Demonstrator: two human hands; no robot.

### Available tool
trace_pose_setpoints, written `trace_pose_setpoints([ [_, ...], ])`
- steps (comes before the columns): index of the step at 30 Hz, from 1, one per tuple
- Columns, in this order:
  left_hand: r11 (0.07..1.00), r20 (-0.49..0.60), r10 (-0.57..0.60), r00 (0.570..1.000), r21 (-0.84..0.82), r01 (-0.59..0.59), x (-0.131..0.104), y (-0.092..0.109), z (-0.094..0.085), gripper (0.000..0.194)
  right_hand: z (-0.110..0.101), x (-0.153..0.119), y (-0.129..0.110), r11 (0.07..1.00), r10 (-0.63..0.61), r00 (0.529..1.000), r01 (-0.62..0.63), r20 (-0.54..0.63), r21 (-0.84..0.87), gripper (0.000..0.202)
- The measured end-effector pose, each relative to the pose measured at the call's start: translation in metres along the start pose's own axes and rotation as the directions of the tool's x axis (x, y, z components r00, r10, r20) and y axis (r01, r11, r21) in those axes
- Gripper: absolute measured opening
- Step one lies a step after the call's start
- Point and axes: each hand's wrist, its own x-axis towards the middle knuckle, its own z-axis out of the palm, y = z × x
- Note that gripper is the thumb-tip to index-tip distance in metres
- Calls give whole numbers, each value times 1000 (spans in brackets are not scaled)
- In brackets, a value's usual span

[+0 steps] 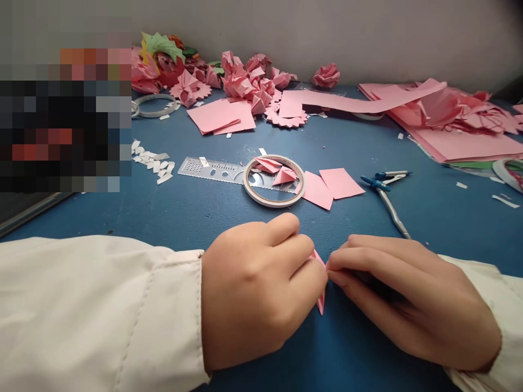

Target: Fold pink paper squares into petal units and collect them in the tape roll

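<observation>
Work on a blue tabletop, viewed from the head. At far left, cut white strips lie scattered, with a roll of tape farther back. Crumpled and folded pink paper flowers are heaped along the wall, pink sheets lying flat before them. A transparent ruler extends rightward beneath a larger tape ring, within whose outline two small folded pieces are seen. In the foreground, the left hand, back uppermost and emerging from a pale sleeve, has its fingers curled closed around a folded pink paper; this narrow piece lies between the two hands, its lower point projecting below the left fingers. Behind it, two pink squares overlap beside the ring. The right hand has its fingertips drawn together, pinching the right edge of the same folded paper. Beyond this hand lies a compass with blue fittings. At far right are a pile of pink paper and another tape roll, cut off by the edge of view.
</observation>
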Motion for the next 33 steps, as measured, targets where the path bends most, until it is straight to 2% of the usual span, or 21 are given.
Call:
trace_pose_setpoints([
  [5, 993, 2, -77, 997, -90, 76, 0, 0, 1, 31, -4, 3, 4, 989, -95, 994, 100, 59, -104, 15],
  [11, 979, 15, -118, 993, -164, 119, 1, 0, 3, 32, -1, -2, 3, 995, -14, 1000, 12, -17, -94, 19],
  [18, 997, 19, -6, 1000, -73, 8, 2, 0, 1, 31, -9, 2, 7, 989, -111, 990, 119, 89, -86, 18],
  [26, 986, 27, -81, 996, -141, 84, 2, 1, 2, 36, -7, 0, 7, 993, -68, 996, 73, 64, -90, 18],
  [33, 992, 46, -56, 997, -109, 61, 3, -1, 4, 32, -8, 1, 9, 996, -56, 995, 61, 80, -62, 16],
])
